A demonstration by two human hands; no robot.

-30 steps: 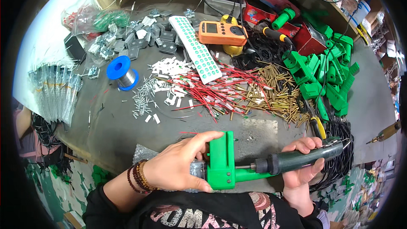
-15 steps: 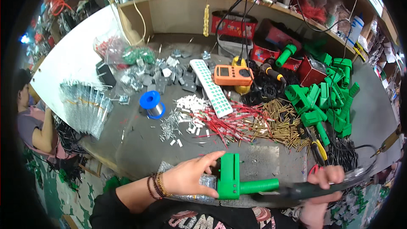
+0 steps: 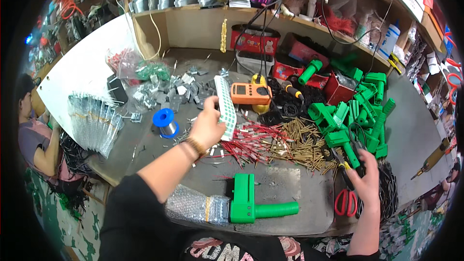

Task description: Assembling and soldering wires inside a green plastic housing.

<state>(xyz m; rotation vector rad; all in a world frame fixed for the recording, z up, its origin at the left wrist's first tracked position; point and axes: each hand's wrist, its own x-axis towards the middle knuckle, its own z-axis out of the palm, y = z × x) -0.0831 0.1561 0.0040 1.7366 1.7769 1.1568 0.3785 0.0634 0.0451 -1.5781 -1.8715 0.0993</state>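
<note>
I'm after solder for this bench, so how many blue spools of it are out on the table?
1. The blue solder spool stands on the grey table, just left of the left hand. Others may be hidden among the clutter.

My left hand reaches out over the bench and pinches the near end of a long white sheet of small labels; the sheet runs away from me toward an orange meter; my right hand grips a dark-handled tool, perhaps a soldering iron, beside the heap of green plastic housings; red-handled scissors lie just beside that wrist; one green housing rests near me against a roll of bubble wrap; red wires and brass pins litter the middle; a blue solder spool sits left.
</note>
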